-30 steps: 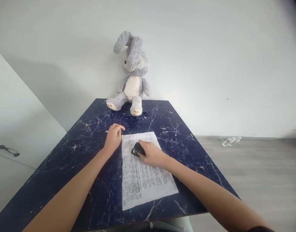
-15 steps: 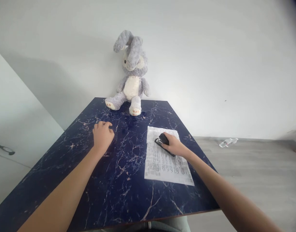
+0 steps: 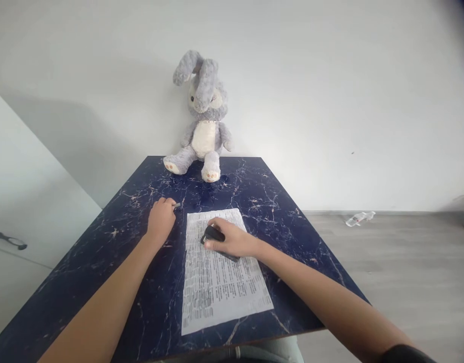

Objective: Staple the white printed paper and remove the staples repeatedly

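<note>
My right hand (image 3: 232, 239) is wrapped round a black stapler (image 3: 214, 234), which lies over a printed sheet of paper (image 3: 217, 275). The sheet rests flat and slightly turned on the dark blue marbled table (image 3: 205, 196). To the left of the paper, my left hand (image 3: 161, 218) is closed, its knuckles upward. A small grey strip (image 3: 176, 205) sticks out between its thumb and fingers; its exact kind is too small to make out.
A grey plush rabbit (image 3: 205, 138) sits at the table's far end against the white wall (image 3: 311, 101). On the left is a white cabinet with a dark handle (image 3: 8, 240). Crumpled clear plastic (image 3: 360, 218) lies on the floor to the right.
My right hand has moved left and nearer to me with the stapler, and the paper has shifted the same way and turned. The grey strip now shows in my left hand.
</note>
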Available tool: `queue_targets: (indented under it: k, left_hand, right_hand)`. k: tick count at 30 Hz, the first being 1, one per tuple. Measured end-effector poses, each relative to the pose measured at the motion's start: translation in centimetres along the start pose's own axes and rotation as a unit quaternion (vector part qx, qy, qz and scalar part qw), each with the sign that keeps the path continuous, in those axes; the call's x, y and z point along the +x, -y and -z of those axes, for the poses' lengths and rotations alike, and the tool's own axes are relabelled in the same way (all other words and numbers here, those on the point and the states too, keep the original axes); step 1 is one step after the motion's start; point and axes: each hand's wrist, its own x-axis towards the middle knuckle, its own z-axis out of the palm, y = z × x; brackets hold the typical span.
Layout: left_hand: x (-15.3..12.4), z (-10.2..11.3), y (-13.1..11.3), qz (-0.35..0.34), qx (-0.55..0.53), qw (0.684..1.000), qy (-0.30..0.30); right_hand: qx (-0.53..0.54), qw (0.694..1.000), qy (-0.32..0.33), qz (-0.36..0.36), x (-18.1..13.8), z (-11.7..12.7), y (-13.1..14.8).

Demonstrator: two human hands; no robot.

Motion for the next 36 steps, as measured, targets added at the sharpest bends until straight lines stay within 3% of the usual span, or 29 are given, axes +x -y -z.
queue_targets:
  k: [4,8,12,16,18,19,22,26,30,32,34,36]
  left_hand:
    - [-0.6,0.3,-3.5,-0.115,-0.209,0.969,-0.057]
    - [-1.8,0.2,-6.6,-0.192,-0.267,0.942,-0.062]
    - [-2.3,0.2,-7.4,-0.218,-0.267,0.938,-0.043]
    - [-2.0,-0.1,-6.6,-0.176,-0.257,0.950,-0.018]
    - [-1.8,-0.5,-6.0,-0.174,-0.247,0.953,0.016]
    - [-1.7,-0.7,-5.7,-0.183,-0.240,0.952,0.039]
    - [-1.6,-1.3,-5.2,-0.208,-0.222,0.947,0.101]
    - [-1.8,-1.5,-5.2,-0.219,-0.189,0.949,0.126]
    - [-1.9,-1.4,-5.6,-0.224,-0.161,0.953,0.125]
    - [-1.9,-1.5,-5.9,-0.226,-0.147,0.956,0.116]
    - [-1.9,-1.7,-6.1,-0.231,-0.136,0.958,0.103]
    - [-2.0,-1.8,-6.2,-0.234,-0.131,0.960,0.085]
  right_hand:
    - [0.026,0.988,-0.143,0.047,3.6,2.1,-1.6]
    - [0.149,0.979,-0.134,0.050,6.9,1.3,-2.9]
    - [0.198,0.967,-0.151,0.061,7.2,0.9,-4.0]
    - [0.075,0.964,-0.256,-0.003,5.2,4.8,-8.0]
    - [-0.013,0.945,-0.319,-0.073,4.1,7.3,-10.7]
    - [-0.032,0.940,-0.322,-0.108,3.6,8.4,-12.0]
    - [-0.065,0.940,-0.311,-0.126,3.2,10.1,-14.5]
    - [-0.097,0.942,-0.304,-0.103,4.0,9.8,-14.7]
    - [-0.127,0.929,-0.340,-0.074,3.4,7.6,-11.5]
    - [-0.091,0.948,-0.304,-0.030,2.1,5.5,-8.5]
    - [-0.024,0.984,-0.173,0.041,0.5,3.1,-5.3]
    - [-0.012,0.995,-0.037,0.094,-0.9,1.2,-2.8]
